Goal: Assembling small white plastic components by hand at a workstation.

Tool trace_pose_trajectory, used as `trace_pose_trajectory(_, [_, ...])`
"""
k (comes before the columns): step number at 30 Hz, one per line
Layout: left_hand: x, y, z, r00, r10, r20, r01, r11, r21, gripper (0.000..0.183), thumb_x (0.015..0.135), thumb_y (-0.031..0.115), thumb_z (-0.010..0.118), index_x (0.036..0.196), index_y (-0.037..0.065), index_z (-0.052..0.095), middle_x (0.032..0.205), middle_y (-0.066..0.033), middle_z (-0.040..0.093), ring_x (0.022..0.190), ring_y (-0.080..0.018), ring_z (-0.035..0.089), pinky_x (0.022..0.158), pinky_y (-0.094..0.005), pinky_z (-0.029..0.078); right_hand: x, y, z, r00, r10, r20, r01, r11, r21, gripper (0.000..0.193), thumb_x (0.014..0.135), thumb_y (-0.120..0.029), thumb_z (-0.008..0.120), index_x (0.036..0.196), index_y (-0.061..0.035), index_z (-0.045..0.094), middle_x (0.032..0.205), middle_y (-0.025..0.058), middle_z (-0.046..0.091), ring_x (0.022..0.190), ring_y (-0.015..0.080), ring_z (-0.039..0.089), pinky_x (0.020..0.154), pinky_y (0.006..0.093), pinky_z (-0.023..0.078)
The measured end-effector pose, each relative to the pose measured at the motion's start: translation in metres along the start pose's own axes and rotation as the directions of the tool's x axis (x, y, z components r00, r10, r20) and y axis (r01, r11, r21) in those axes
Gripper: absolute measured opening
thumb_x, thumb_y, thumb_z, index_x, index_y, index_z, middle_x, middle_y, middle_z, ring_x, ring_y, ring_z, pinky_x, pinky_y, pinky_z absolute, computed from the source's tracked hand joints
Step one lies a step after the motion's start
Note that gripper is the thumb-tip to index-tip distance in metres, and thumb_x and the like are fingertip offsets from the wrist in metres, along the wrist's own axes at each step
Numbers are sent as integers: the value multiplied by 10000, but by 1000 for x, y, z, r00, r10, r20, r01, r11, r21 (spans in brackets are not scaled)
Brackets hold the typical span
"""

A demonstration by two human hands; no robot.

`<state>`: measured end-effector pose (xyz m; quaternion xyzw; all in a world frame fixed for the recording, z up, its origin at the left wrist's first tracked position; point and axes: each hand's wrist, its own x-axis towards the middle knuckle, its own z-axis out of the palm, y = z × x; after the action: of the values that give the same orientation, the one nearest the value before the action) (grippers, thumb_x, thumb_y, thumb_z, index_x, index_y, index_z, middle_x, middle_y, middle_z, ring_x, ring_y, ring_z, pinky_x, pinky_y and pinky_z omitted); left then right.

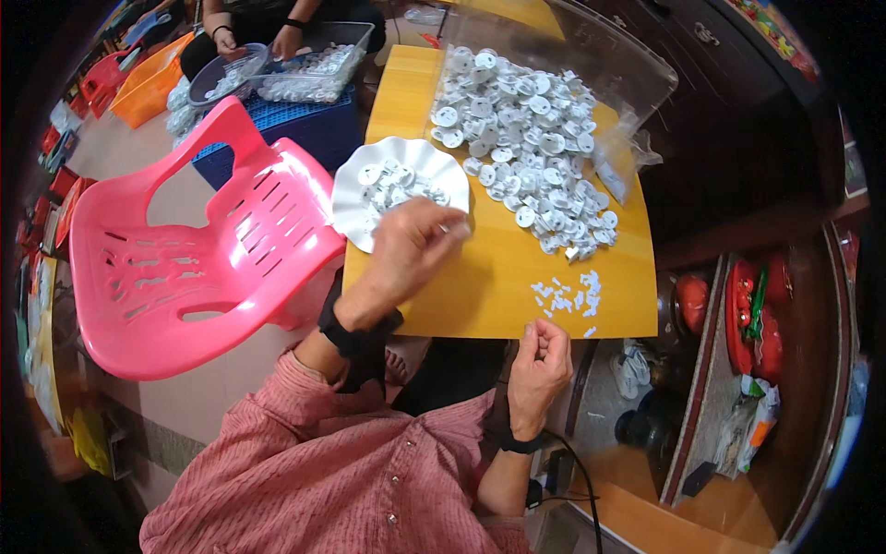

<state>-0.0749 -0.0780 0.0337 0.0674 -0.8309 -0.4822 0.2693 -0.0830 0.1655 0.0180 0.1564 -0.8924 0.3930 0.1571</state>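
Observation:
My left hand (417,247) is over the near right part of a white wavy-rimmed plate (349,198), its fingers closed. A pale bit shows at its fingertips, too small and blurred to name. Several white round plastic parts (392,180) lie in the plate. At the table's near edge my right hand (541,371) has thumb and fingers pinched together; what they hold, if anything, is hidden. Just beyond it small flat white pieces (565,297) are scattered on the yellow tabletop (443,300). Farther back spreads a large heap of white round plastic parts (526,129).
A clear plastic bin (637,55) lies behind the heap. At left stands a pink plastic chair (208,254). Another person's hands (226,42) work over a basin (205,88) and a tub (355,42) of parts. Open shelves (701,388) flank the table's right.

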Motion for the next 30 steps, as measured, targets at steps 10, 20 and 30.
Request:
trace_pose_trajectory(10, [34,-21,-16,979,-16,-204,104,899,425,202,832,30,727,1030,-6,712,995,-214,624,878,-387,667,750,-445,550,6,37,-8,991,-131,12,129,948,-291,211,910,6,623,1118,-1,660,1019,163,616,936,364,640,789,447,530])
trace_pose_trajectory(20, [6,11,55,984,177,35,-180,963,201,204,826,36,728,1021,-3,683,1056,-190,632,941,-368,647,794,-425,546,7,29,-12,975,-164,148,212,881,-423,346,826,63,601,1157,7,685,1051,156,577,1013,341,594,873,441,486])
trace_pose_trajectory(30, [55,-13,118,967,196,163,-232,941,247,247,842,-9,609,1089,-5,624,1148,-232,605,986,-453,592,869,-487,506,-3,36,-11,972,-188,142,222,934,-281,227,859,37,651,1079,28,705,1054,143,616,992,330,617,860,436,508])
